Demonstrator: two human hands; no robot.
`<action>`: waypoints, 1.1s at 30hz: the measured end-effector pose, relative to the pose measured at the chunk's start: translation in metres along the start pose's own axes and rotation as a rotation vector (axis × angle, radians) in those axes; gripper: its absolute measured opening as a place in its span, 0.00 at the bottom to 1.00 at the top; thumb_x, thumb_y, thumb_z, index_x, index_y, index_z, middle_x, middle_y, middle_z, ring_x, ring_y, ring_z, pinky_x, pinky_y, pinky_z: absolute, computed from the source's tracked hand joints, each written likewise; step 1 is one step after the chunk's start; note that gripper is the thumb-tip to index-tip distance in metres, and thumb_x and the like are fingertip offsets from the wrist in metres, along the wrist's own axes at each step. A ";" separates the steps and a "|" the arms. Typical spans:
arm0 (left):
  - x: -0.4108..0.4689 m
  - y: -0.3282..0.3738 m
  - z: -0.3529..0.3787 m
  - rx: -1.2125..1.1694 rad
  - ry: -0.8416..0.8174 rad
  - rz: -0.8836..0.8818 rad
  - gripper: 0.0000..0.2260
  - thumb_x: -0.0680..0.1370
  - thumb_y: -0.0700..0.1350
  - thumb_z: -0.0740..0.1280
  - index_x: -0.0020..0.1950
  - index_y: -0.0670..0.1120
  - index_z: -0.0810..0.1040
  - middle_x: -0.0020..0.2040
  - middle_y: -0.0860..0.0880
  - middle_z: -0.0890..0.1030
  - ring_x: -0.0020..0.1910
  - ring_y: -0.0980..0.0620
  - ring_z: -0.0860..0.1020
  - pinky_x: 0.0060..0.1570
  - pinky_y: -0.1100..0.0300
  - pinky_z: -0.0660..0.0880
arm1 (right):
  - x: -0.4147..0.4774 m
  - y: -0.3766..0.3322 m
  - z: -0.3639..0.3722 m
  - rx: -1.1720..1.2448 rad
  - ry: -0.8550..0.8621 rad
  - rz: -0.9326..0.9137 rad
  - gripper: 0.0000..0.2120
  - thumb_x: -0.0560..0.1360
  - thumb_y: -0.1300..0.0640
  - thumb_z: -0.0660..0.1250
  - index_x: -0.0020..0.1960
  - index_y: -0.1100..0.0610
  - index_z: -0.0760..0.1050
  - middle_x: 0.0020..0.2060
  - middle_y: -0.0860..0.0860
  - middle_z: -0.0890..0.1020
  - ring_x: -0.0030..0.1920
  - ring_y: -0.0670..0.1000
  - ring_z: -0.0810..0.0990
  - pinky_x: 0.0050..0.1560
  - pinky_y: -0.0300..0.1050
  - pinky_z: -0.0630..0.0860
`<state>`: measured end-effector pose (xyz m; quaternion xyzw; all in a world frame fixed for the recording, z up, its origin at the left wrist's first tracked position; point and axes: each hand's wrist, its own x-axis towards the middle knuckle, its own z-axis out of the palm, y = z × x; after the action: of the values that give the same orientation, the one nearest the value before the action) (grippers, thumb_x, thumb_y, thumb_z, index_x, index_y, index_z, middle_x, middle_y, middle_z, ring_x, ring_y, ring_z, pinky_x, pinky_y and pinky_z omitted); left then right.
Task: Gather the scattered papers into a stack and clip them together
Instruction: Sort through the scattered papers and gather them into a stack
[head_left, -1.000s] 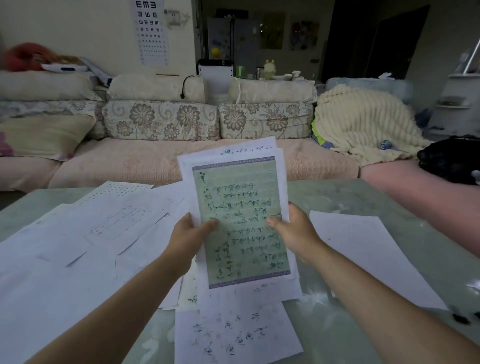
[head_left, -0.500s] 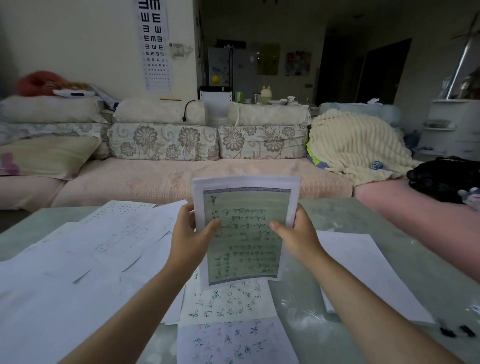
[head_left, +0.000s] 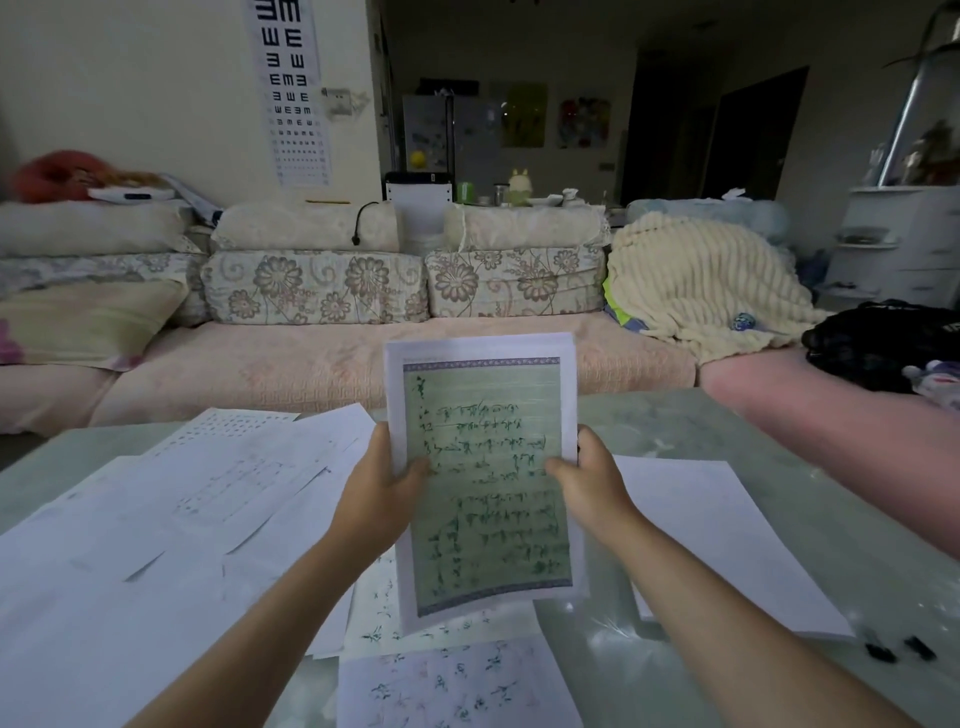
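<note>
left hand (head_left: 376, 499) gripping left edge of thin stack of white papers fronted by a green handwritten sheet (head_left: 488, 478), thumb on front | right hand (head_left: 592, 488) gripping right edge likewise | stack being held upright above pale green glass table (head_left: 675, 431) | loose white sheets (head_left: 156, 519) lying overlapped at table's left | two small black clips (head_left: 898, 649) lying at table's right
</note>
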<state>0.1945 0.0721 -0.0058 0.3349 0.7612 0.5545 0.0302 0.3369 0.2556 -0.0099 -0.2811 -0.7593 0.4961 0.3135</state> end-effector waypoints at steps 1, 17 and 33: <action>-0.001 0.004 0.004 -0.033 0.018 0.000 0.07 0.80 0.46 0.65 0.57 0.50 0.70 0.50 0.56 0.79 0.47 0.56 0.80 0.39 0.60 0.78 | 0.001 0.002 -0.008 0.010 0.004 0.006 0.08 0.79 0.63 0.64 0.57 0.56 0.73 0.49 0.54 0.82 0.49 0.55 0.82 0.50 0.51 0.78; 0.004 0.057 0.211 0.046 -0.518 -0.342 0.11 0.79 0.41 0.61 0.61 0.44 0.69 0.53 0.46 0.77 0.47 0.47 0.78 0.35 0.59 0.77 | 0.009 0.098 -0.178 -0.256 0.174 0.308 0.11 0.74 0.67 0.61 0.45 0.57 0.80 0.41 0.53 0.84 0.43 0.56 0.83 0.36 0.42 0.75; -0.004 0.022 0.269 0.177 -0.465 -0.283 0.21 0.77 0.46 0.65 0.69 0.48 0.66 0.62 0.48 0.77 0.57 0.45 0.77 0.57 0.50 0.76 | 0.010 0.143 -0.205 -0.516 0.030 0.449 0.19 0.72 0.60 0.56 0.59 0.55 0.78 0.55 0.56 0.80 0.57 0.60 0.77 0.56 0.49 0.77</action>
<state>0.3207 0.2952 -0.0914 0.3450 0.8183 0.3846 0.2519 0.5018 0.4313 -0.0769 -0.5186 -0.7742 0.3402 0.1264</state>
